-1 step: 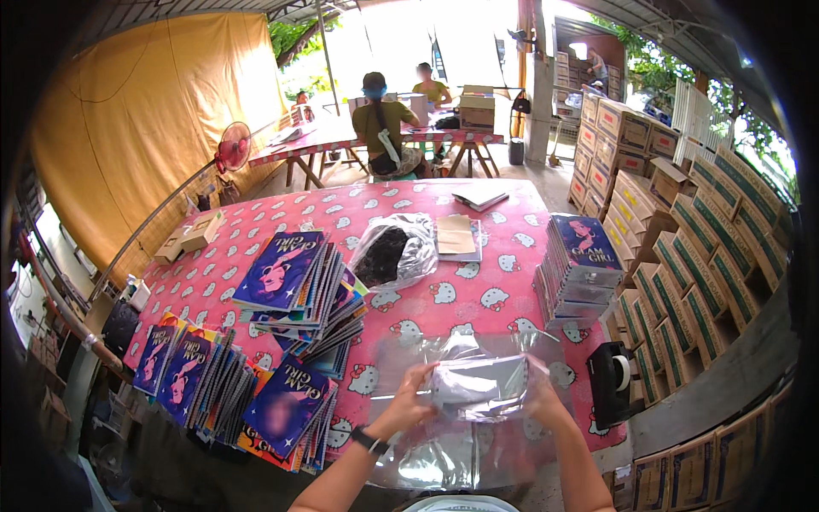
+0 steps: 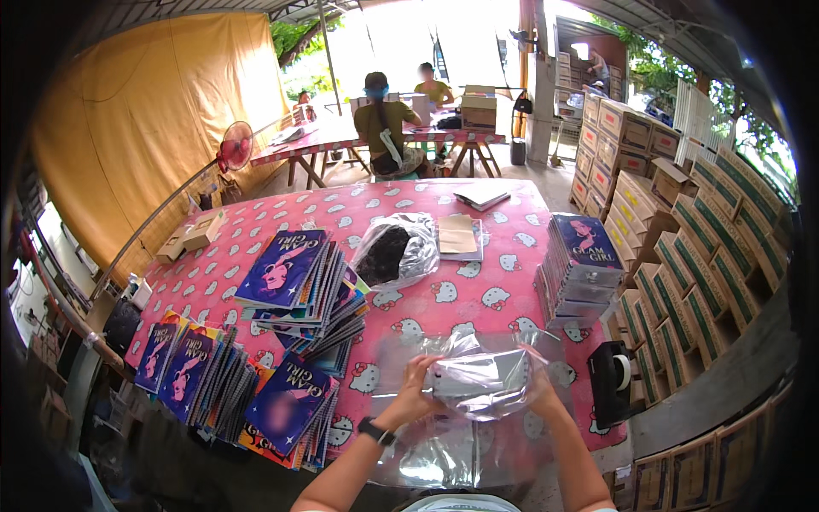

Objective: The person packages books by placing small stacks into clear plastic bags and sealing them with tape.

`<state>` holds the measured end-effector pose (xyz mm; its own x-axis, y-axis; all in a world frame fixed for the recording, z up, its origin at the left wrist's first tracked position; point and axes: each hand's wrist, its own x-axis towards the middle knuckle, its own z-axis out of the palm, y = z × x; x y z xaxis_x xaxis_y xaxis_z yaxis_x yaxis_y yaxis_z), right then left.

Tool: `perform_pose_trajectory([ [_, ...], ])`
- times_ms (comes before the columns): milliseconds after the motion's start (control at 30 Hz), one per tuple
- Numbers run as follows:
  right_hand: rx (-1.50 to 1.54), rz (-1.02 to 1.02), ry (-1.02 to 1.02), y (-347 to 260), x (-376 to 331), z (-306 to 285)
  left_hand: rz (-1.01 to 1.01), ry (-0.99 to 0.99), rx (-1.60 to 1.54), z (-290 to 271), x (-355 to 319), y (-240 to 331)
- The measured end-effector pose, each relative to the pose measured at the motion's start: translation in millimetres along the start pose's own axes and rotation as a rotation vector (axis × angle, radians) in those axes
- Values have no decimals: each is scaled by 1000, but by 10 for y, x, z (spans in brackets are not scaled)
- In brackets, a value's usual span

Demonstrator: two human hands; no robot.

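Observation:
Both my hands are closed on a clear plastic bag point(image 2: 483, 384) with a flat pale item inside, held just above the pink patterned table point(image 2: 478, 294). My left hand point(image 2: 416, 391), with a dark watch on its wrist, grips the bag's left edge. My right hand point(image 2: 539, 388) grips its right edge. Under the hands lies a pile of flat clear bags point(image 2: 444, 456) at the table's near edge. To the left, stacks of purple spiral notebooks point(image 2: 299, 290) are fanned out, with more notebooks point(image 2: 286, 410) nearer to me.
A neat notebook stack point(image 2: 584, 260) stands at the right, with a black tape dispenser point(image 2: 612, 380) near it. A plastic sack of dark things point(image 2: 394, 252) and brown paper sheets point(image 2: 458, 235) lie mid-table. Cardboard boxes point(image 2: 682, 230) line the right side. People point(image 2: 384, 128) sit at a far table.

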<state>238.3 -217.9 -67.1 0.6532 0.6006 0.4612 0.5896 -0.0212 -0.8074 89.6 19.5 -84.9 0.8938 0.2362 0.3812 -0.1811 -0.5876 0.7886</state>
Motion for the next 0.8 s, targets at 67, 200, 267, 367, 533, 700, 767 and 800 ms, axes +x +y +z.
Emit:
perform_pose_trajectory([
  [67,140,180,-28,27,202,86,-44,39,-113,84,206,61],
  [200,349,164,-5,-6,341,96,-83,94,-436,59,340,207],
  [267,546,250,-107,-82,258,82,-78,103,-537,-12,228,276],
  [367,621,225,-151,-186,-11,214,-208,43,-645,-12,-114,342],
  [533,632,199,-65,-136,-318,533,-190,149,-467,55,-400,315],
  [700,497,166,-166,-86,-245,416,-72,89,-527,-23,-328,263],
  [767,538,168,-114,-137,-197,277,-155,82,-770,-95,-304,242],
  [800,535,174,-121,-176,-189,221,-182,71,-879,-125,-305,237],
])
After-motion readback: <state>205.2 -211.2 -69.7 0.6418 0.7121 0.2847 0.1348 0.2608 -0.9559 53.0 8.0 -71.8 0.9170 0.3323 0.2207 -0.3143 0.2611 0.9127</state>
